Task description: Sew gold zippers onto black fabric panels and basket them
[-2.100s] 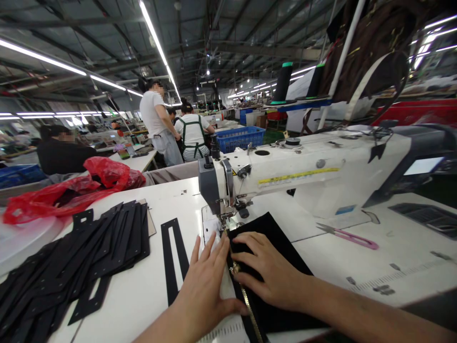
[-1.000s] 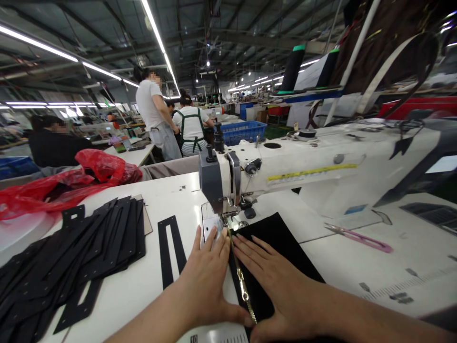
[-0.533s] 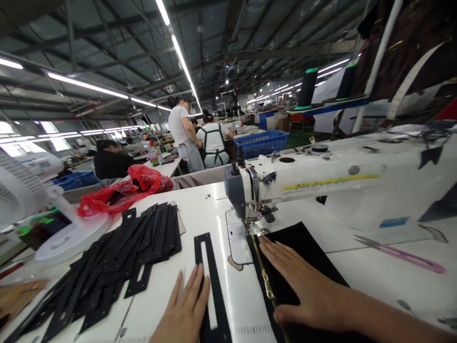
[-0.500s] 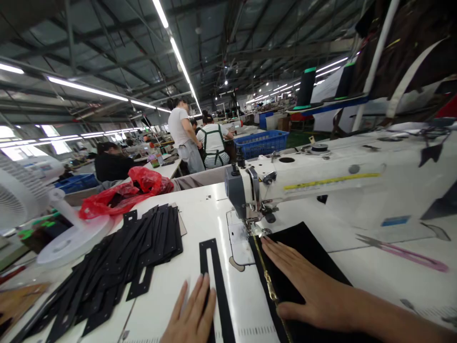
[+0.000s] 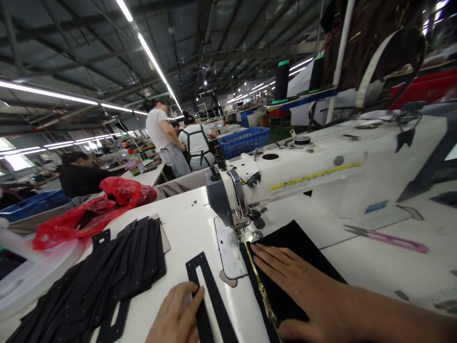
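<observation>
My right hand point(image 5: 303, 281) lies flat on a black fabric piece point(image 5: 293, 238), fingers stretched out beside a gold zipper point(image 5: 260, 281). The thumb rests near the zipper's lower end. The zipper's upper end reaches the presser foot of the white sewing machine point(image 5: 321, 176). My left hand point(image 5: 178, 309) has its fingers bent and closed on the left edge of a black slotted strip point(image 5: 218, 305), which lies on the table left of the machine's needle plate point(image 5: 228, 252). Further left, a heap of similar black strips point(image 5: 117, 271) is spread in overlapping layers.
Pink-handled scissors point(image 5: 396, 239) lie on the table right of the fabric. A red plastic bag point(image 5: 103, 207) and a white fan base point(image 5: 43, 276) are beyond and beside the heap. Thread spools point(image 5: 282, 81) stand above the machine. Co-workers are behind, near a blue crate point(image 5: 244, 143).
My left hand's fingers have gone from lying outstretched over the slotted strip to closing on its edge. My right hand stays flat on the fabric. The head view has turned right.
</observation>
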A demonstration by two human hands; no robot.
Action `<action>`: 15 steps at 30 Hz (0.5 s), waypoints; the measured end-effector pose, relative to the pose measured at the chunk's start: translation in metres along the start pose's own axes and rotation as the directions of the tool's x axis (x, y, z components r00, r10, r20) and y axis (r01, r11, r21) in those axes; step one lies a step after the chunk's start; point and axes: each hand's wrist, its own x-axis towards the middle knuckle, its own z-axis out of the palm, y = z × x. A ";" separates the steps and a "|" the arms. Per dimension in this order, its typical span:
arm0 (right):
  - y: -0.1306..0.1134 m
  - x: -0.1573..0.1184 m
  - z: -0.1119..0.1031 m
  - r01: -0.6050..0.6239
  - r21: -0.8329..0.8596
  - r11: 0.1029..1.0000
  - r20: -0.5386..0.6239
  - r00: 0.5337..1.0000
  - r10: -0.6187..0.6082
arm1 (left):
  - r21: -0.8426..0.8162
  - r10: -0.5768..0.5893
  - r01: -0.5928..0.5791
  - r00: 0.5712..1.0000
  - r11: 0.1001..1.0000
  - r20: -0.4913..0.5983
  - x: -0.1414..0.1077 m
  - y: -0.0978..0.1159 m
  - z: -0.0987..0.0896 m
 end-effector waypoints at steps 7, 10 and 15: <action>-0.001 0.001 0.001 0.051 0.045 0.998 -0.030 0.998 -0.049 | -0.049 -0.014 0.002 0.971 0.999 -0.238 0.030 0.002 -0.011; 0.001 0.000 0.000 0.058 0.051 0.997 -0.014 0.998 -0.058 | -0.097 0.096 -0.145 0.916 0.985 -0.389 0.047 0.029 -0.015; 0.003 0.001 0.005 0.091 0.002 0.996 -0.077 0.993 -0.091 | 0.007 0.283 -0.298 0.900 0.955 -0.331 0.081 0.067 0.003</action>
